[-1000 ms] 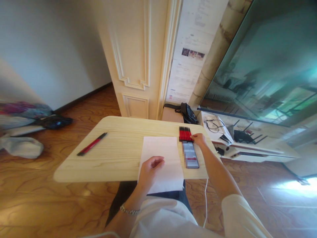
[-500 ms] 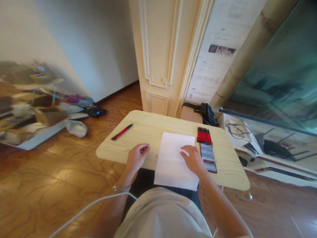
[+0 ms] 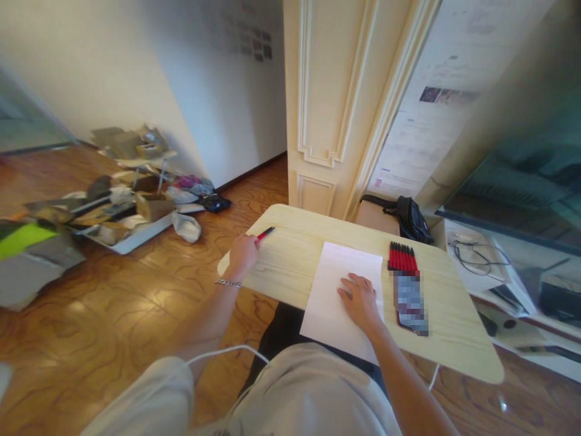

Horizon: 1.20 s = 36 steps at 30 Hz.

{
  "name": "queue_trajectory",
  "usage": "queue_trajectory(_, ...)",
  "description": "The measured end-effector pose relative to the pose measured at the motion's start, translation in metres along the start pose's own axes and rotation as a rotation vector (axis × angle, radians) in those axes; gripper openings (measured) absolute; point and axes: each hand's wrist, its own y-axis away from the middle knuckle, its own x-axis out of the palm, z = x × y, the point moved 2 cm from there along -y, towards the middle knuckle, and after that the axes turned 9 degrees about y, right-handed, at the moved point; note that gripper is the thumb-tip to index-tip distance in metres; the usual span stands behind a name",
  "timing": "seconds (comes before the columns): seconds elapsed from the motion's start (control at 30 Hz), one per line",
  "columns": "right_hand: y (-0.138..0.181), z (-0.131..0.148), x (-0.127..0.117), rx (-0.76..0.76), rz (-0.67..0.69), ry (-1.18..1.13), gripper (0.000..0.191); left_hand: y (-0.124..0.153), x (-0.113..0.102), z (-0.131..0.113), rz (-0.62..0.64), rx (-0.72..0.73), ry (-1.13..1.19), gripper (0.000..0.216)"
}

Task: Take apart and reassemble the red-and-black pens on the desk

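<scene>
At the left end of the small table (image 3: 290, 266), my left hand (image 3: 243, 254) is closed over a red pen with a black end (image 3: 265, 233). The hand covers the pen's lower part, and its black end points away to the right. My right hand (image 3: 359, 299) lies with fingers outstretched on a blank white sheet of paper (image 3: 324, 297), which overhangs the table's front edge. Right of the paper, several red and black pens (image 3: 402, 258) lie in a neat row. A phone (image 3: 411, 303), its screen blurred, is just below them.
A black bag (image 3: 411, 219) rests behind the table. To the right, a low cabinet (image 3: 476, 248) carries tangled cables. Boxes and clutter (image 3: 131, 218) fill the floor at left. A white cable (image 3: 218, 350) crosses in front of my body.
My left hand has moved left and away from me onto the lone pen. My right hand has flattened onto the paper. The view has swung to the left.
</scene>
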Motion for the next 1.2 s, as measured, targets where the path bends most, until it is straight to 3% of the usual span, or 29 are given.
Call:
queue_trajectory(0.23,0.000,-0.001,0.004,0.009,-0.008,0.007,0.032,-0.015,0.010,0.006,0.055,-0.066,-0.086,0.033)
queue_trajectory(0.37,0.001,0.000,0.002,0.004,-0.013,0.001,0.032,-0.016,0.007,-0.004,0.088,-0.059,-0.098,0.032)
queue_trajectory(0.47,0.001,0.000,0.001,0.002,-0.021,-0.012,0.031,0.001,0.004,-0.027,0.125,-0.017,-0.030,0.031)
queue_trajectory(0.57,0.001,0.001,-0.001,0.006,-0.022,-0.027,0.031,0.037,0.009,-0.069,0.129,0.128,0.177,0.029)
queue_trajectory(0.67,0.001,0.001,-0.003,0.018,-0.018,-0.045,0.032,0.079,0.022,-0.115,0.165,0.261,0.351,0.026)
queue_trajectory(0.8,-0.002,-0.002,-0.003,0.046,-0.050,-0.093,0.036,0.115,0.045,-0.161,0.201,0.339,0.353,0.022)
queue_trajectory(0.97,-0.003,-0.009,-0.002,0.069,-0.130,-0.185,0.030,0.126,0.059,-0.184,0.243,0.349,0.268,0.020)
queue_trajectory(1.2,-0.003,-0.010,-0.002,0.028,-0.192,-0.240,0.027,0.134,0.064,-0.190,0.258,0.330,0.225,0.023)
